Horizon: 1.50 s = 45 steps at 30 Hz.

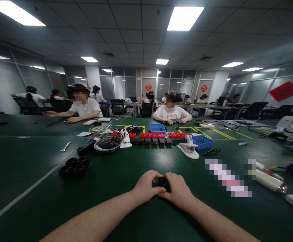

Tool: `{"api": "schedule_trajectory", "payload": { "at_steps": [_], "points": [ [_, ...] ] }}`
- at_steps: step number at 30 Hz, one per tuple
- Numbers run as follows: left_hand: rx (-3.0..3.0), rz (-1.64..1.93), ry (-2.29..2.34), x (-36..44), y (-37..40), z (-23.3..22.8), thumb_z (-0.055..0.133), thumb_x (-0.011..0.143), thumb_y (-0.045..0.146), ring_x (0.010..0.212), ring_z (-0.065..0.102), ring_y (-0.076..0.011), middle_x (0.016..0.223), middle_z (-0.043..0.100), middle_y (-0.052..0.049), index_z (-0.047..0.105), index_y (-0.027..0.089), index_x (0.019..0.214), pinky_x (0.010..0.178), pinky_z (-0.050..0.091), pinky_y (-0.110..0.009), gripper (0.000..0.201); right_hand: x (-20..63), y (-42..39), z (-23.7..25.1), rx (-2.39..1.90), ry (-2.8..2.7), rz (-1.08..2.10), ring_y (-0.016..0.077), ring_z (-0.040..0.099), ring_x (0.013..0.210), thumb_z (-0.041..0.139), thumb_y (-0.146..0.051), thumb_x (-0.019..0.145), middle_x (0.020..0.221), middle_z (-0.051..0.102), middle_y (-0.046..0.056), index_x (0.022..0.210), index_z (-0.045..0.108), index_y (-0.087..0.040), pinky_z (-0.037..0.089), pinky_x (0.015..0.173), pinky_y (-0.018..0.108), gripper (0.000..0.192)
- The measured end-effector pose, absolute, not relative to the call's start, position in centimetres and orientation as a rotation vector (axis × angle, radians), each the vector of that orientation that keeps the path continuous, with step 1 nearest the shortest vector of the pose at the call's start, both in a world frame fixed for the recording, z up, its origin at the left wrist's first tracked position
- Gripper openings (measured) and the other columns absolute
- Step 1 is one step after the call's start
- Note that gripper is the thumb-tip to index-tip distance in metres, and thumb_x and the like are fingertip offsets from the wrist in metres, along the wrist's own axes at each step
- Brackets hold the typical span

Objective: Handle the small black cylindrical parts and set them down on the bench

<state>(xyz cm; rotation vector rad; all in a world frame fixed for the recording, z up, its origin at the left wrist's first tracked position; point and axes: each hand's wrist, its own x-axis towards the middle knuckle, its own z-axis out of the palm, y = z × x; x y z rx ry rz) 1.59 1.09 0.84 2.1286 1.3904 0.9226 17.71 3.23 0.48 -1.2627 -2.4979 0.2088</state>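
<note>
Low over the green tabletop, my left hand (146, 188) and my right hand (178, 191) close in from both sides on a small black round part (163, 182). A dark hollow shows in its top, and my fingers cover its sides. Both thumbs meet at its near edge. Whether it rests on the table or hangs just above it, I cannot tell. Off to the left stands a cluster of several glossy black ring-shaped parts (74, 167), somewhat alike in look.
A metal bowl (107, 145), white clip-like stand (189, 148), blue bins (202, 142) and red socket strips (152, 135) line the table's middle. A wrench (66, 147) lies left; a cream cylindrical device (267, 181) lies right. Two people (173, 112) sit across.
</note>
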Motion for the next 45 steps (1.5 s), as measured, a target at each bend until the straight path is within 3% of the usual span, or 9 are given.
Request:
{"api": "schedule_trajectory", "payload": {
  "at_steps": [4,11,15,18,23,29,34,40,45],
  "points": [
    [2.182,0.878,1.302,1.3,1.0,1.1,0.065,0.067,0.025,0.074,0.050,-0.0147,0.082,0.054,0.001,0.058,0.021,0.094,0.066,0.039,-0.023,0.029,18.7,4.0,0.9,-0.987,-2.540,0.626,0.0203,0.049,0.084,0.063,-0.037,0.065,0.093,0.054,0.004,0.100,0.051,-0.018,0.037,0.072,0.030,0.042],
    [2.214,0.825,1.248,1.2,0.7,1.5,0.064,0.070,0.024,0.077,0.050,-0.0149,0.086,0.054,0.000,0.056,0.024,0.102,0.068,0.039,-0.023,0.033,19.6,4.8,1.9,-0.943,-2.541,0.943,0.0184,0.050,0.079,0.061,-0.026,0.066,0.088,0.056,0.003,0.088,0.058,-0.016,0.038,0.068,0.028,0.024],
    [2.167,0.856,1.263,1.3,0.7,1.2,0.065,0.067,0.026,0.076,0.049,-0.0148,0.085,0.053,0.000,0.057,0.021,0.094,0.066,0.039,-0.023,0.029,19.1,4.7,1.3,-1.083,-2.514,0.828,0.0163,0.050,0.071,0.065,-0.027,0.061,0.078,0.055,0.001,0.082,0.056,-0.015,0.036,0.060,0.024,0.026],
    [2.095,0.887,1.342,1.5,0.9,0.7,0.068,0.063,0.027,0.073,0.048,-0.0150,0.081,0.051,0.001,0.056,0.018,0.086,0.063,0.038,-0.023,0.028,18.3,4.1,0.8,-1.225,-2.508,0.551,0.0164,0.049,0.066,0.066,-0.037,0.060,0.073,0.055,0.002,0.073,0.053,-0.015,0.033,0.056,0.024,0.029],
    [2.044,0.934,1.385,1.6,1.2,0.3,0.070,0.059,0.025,0.072,0.048,-0.0150,0.080,0.051,0.001,0.055,0.018,0.085,0.063,0.038,-0.023,0.030,17.7,3.2,0.8,-1.293,-2.508,0.141,0.0225,0.049,0.074,0.058,-0.053,0.062,0.074,0.057,0.005,0.072,0.055,-0.017,0.032,0.068,0.033,0.038],
    [2.143,0.895,1.240,1.3,0.9,1.1,0.064,0.068,0.022,0.078,0.050,-0.0158,0.086,0.055,0.000,0.058,0.021,0.095,0.069,0.039,-0.024,0.028,19.1,4.2,1.3,-0.990,-2.564,0.656,0.0200,0.049,0.084,0.062,-0.034,0.065,0.091,0.054,0.005,0.100,0.054,-0.019,0.036,0.072,0.029,0.038],
    [2.182,0.857,1.212,1.2,0.9,1.4,0.063,0.069,0.022,0.077,0.051,-0.0153,0.084,0.056,0.001,0.057,0.023,0.101,0.068,0.039,-0.024,0.032,19.9,4.9,2.2,-0.905,-2.541,0.998,0.0195,0.048,0.084,0.060,-0.028,0.067,0.090,0.054,0.004,0.095,0.057,-0.014,0.037,0.073,0.029,0.031],
    [2.130,0.888,1.238,1.4,1.1,0.8,0.066,0.066,0.024,0.076,0.051,-0.0151,0.084,0.055,0.000,0.058,0.021,0.095,0.065,0.039,-0.023,0.030,19.5,5.1,1.6,-1.024,-2.547,0.880,0.0164,0.049,0.073,0.062,-0.024,0.064,0.076,0.054,0.001,0.081,0.058,-0.014,0.036,0.063,0.024,0.020],
    [2.046,0.945,1.314,1.7,1.5,0.1,0.071,0.059,0.024,0.074,0.050,-0.0157,0.082,0.054,0.000,0.056,0.017,0.087,0.063,0.039,-0.023,0.032,18.6,4.4,0.9,-1.249,-2.567,0.415,0.0169,0.049,0.064,0.064,-0.045,0.060,0.069,0.055,0.002,0.072,0.055,-0.015,0.032,0.057,0.025,0.033]
  ]
}}
